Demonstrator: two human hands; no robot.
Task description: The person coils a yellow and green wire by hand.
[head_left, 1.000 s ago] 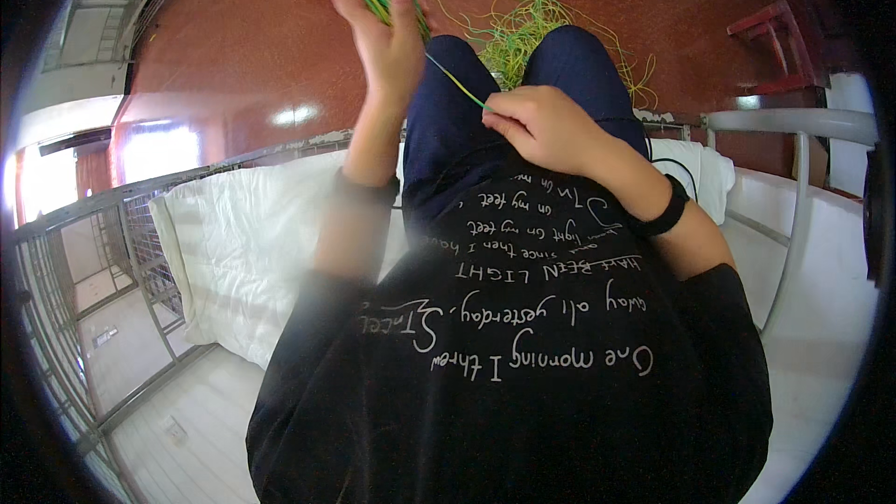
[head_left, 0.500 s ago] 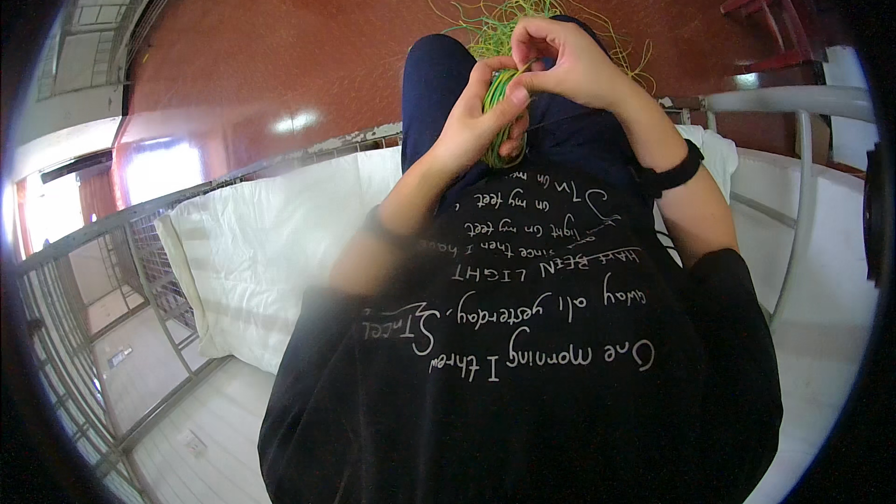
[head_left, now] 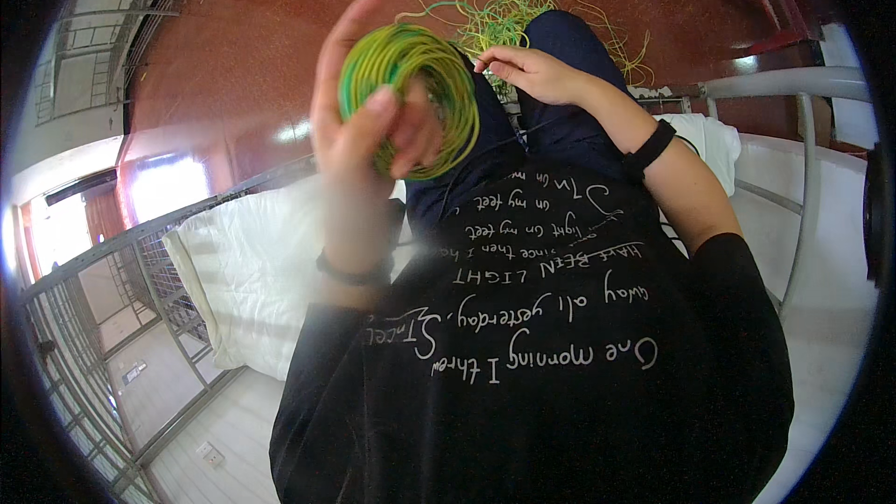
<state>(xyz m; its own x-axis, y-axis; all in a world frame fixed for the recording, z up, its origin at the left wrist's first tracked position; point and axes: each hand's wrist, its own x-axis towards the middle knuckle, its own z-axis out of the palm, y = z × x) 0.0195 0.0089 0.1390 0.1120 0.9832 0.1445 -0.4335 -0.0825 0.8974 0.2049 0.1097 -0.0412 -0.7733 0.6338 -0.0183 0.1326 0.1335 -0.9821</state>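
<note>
A round coil of yellow-green wire (head_left: 448, 84) is raised on the left, its ring turned up toward me. My left hand (head_left: 359, 126) grips it, with the thumb and some fingers curled through the middle and one finger stretched up along the outer side. From the top of the coil a strand runs over to a loose tangle of the same wire (head_left: 499, 19) on the floor beyond my knees. My right hand (head_left: 530, 73) hovers over my right thigh, fingers bent together and pointing left; whether a strand lies between its fingertips cannot be made out.
I sit on a bed with a white sheet (head_left: 247, 271) and metal rails (head_left: 801, 187). A dark red stool (head_left: 770, 5) stands on the red-brown floor (head_left: 280, 37) at the far right. More metal bed frames (head_left: 140, 345) rise on the left.
My left hand has lifted the coil up and to the left and turned it face-on. My right hand has come away from the coil and dropped slightly nearer to me.
</note>
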